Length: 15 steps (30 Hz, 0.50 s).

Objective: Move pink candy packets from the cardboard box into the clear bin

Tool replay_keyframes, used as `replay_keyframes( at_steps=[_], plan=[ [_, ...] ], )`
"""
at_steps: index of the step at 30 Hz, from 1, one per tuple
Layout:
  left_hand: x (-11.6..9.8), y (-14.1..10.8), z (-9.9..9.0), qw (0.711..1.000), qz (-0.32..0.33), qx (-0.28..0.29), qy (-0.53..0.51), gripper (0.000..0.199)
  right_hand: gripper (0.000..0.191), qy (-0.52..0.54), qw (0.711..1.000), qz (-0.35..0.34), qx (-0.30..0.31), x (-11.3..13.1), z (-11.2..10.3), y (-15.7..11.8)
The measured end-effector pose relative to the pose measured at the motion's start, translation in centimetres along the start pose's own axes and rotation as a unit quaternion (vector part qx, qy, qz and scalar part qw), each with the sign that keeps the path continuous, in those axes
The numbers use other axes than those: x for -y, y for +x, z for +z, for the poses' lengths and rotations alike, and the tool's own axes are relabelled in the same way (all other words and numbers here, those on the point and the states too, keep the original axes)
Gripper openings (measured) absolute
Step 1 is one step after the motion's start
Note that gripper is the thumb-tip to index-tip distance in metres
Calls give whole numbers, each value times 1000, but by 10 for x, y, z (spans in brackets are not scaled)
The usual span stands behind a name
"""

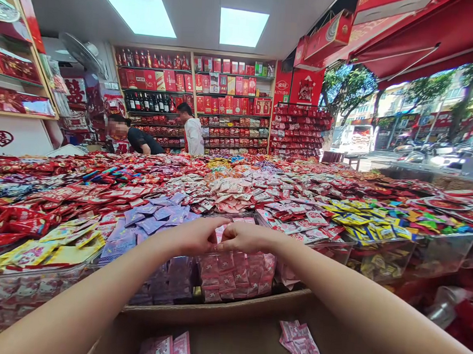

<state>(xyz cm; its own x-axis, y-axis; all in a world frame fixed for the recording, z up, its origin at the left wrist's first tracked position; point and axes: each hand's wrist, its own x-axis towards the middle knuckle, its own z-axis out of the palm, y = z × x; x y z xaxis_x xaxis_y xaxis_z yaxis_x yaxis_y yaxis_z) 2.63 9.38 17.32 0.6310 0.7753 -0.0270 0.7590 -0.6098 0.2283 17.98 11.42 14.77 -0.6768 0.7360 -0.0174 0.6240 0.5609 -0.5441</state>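
My left hand (203, 235) and my right hand (241, 236) meet over a clear plastic bin of pink packets (234, 278). Both hands have curled fingers, and between them shows a bit of a small pink-and-white packet (219, 232). How many packets they grip is hidden by the fingers. Below my forearms stands an open cardboard box (220, 316). Loose pink packets (164, 350) lie in its left part, and a second small heap of pink packets (300, 346) lies on its right.
Purple packets (154, 214) fill the bin to the left, with yellow packets (62, 246) beyond. White-and-red packets (306, 221) and blue-and-yellow packets (368, 222) are heaped on the right. Two people, one in a white top (193, 134), are behind the display. Shelves (192, 81) line the back wall.
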Motion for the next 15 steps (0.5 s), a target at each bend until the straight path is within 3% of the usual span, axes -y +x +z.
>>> replay_keyframes(
  at_steps=[9,15],
  plan=[
    [8,3,11,1000,17,-16,15,65,20,-27,999,3,-39,-1,12,0],
    [2,0,8,998,37,-37,38,55,21,-48,997,19,-52,2,12,-2]
  ],
)
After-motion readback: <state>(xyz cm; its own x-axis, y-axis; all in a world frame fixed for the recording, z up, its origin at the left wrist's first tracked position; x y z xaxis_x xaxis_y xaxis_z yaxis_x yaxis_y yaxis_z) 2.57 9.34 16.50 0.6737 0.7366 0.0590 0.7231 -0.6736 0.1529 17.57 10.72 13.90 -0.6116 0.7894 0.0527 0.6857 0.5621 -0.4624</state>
